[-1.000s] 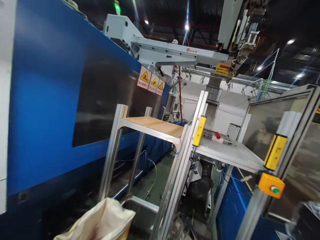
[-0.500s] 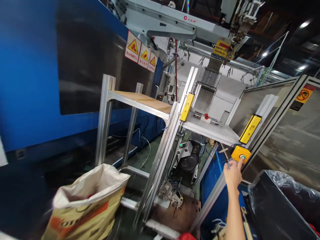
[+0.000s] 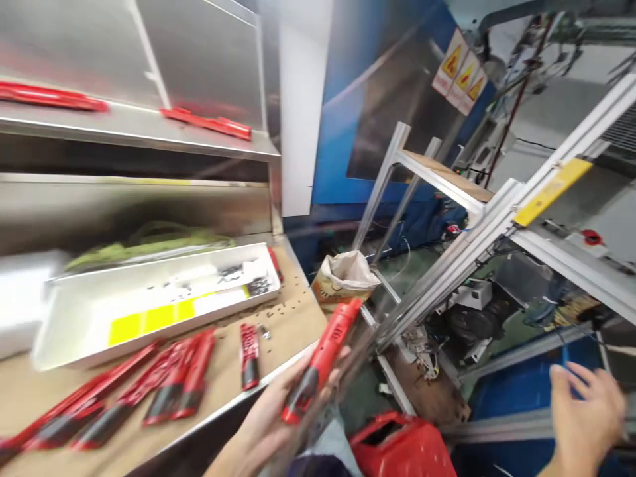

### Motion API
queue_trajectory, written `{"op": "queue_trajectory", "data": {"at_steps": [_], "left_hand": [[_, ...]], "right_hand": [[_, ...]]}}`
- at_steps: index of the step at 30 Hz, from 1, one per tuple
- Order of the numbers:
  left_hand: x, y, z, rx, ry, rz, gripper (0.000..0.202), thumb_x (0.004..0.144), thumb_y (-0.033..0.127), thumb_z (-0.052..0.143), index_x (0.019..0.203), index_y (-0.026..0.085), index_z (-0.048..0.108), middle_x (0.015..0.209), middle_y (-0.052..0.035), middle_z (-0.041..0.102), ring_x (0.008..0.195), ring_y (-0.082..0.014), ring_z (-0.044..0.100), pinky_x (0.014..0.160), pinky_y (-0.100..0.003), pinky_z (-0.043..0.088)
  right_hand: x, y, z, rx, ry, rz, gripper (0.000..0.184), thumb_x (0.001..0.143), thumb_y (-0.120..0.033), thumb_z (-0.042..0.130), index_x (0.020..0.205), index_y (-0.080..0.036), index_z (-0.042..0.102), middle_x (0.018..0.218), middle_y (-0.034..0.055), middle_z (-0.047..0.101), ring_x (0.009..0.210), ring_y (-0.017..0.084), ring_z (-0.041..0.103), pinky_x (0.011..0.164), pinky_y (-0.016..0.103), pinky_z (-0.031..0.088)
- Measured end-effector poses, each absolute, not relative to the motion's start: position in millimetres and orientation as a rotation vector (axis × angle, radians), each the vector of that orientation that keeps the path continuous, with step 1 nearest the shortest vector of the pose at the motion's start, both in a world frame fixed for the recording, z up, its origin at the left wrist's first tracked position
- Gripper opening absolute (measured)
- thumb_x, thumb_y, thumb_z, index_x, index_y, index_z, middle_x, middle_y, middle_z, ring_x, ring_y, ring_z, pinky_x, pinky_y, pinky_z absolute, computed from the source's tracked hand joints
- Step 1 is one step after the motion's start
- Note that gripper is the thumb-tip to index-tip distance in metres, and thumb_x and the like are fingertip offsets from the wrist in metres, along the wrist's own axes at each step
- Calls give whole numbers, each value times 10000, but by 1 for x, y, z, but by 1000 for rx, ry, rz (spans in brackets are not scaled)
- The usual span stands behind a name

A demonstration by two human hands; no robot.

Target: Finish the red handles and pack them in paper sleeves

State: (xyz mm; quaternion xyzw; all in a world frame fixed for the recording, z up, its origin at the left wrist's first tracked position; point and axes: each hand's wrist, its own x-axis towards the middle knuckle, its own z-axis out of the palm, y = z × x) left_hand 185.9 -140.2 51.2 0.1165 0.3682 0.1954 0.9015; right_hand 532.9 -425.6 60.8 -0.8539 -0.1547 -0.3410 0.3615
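I see a blue machine toward one o'clock, bearing three warning signs. Toward two, an aluminium frame carries a brown shelf board; near three, I have a yellow bar. Just off centre, toward half past four, stands an open sack.

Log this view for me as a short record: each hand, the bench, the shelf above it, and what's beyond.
Left hand: the left hand grips a red-and-black piece
Right hand: the right hand is raised, fingers loosely curled, no object visible in it
Bench: brown bench top with a white tray of small parts; loose red-and-black pieces in front
Shelf: metal shelf with red pieces
Beyond bench: open-topped sack
Clarity: blurred, especially at left
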Motion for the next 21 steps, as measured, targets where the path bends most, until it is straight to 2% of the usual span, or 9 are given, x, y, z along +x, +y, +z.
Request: {"op": "queue_trajectory", "data": {"at_steps": [2,5,8,10,12,14,16,19,21], "left_hand": [[184,-144,58,248,731,362,359,974,206,494,1289,62,589,1033,-138,769,602,-159,723,467,-191,551],[173,-148,57,287,662,390,324,933,204,561,1211,66,653,1000,-152,771,600,-158,711,451,-177,523],[160,-152,52,289,598,475,323,930,206,557,1194,58,669,990,-174,764,625,-157,700,479,-179,518],[151,-152,51,276,597,515,343,961,220,493,1201,40,659,1018,-188,755,645,-150,690,497,-180,523],[138,-151,51,244,617,567,362,979,208,441,1223,28,639,1036,-193,748,652,-137,679,522,-179,534],[121,-149,49,219,639,666,370,971,171,445,1286,56,603,1047,-176,747,670,-135,682,564,-186,554],[98,-146,45,202,695,829,422,951,116,461,1364,109,543,1046,-145,749,687,-145,692,604,-216,581],[62,-144,36,100,876,1071,519,926,37,434,1436,131,454,997,-117,755,608,-131,676,587,-230,600],[44,-144,32,-3,959,1184,531,926,15,389,1449,102,422,969,-124,752,563,-116,660,539,-207,589]], "right_hand": [[482,-367,39,-1998,-560,-390,475,832,-513,614,1138,-152,657,1172,183,680,1080,333,645,890,479,509],[402,-287,25,-1785,-933,181,339,878,-470,613,1076,-202,677,1292,129,639,1152,270,616,948,415,505],[348,-239,31,-1588,-1148,428,280,925,-400,588,1153,-251,654,1399,88,570,1277,234,541,1047,399,456],[335,-218,32,-1496,-1197,546,350,938,-401,569,1266,-280,594,1466,72,509,1343,221,486,1085,397,434],[335,-196,21,-1480,-1184,618,428,947,-441,535,1342,-278,526,1472,77,504,1341,213,494,1086,392,438],[340,-171,-3,-1564,-1166,649,450,954,-502,469,1311,-235,532,1379,101,587,1251,213,577,1029,375,482],[342,-141,-36,-1699,-1200,690,460,947,-538,431,1192,-184,593,1206,121,682,1085,219,666,913,355,537],[327,-96,-89,-1824,-1359,832,354,927,-479,554,1000,-148,656,932,77,726,835,195,698,782,349,560],[307,-70,-117,-1892,-1491,921,279,929,-418,616,968,-145,660,875,29,705,769,159,678,769,352,562]]}}
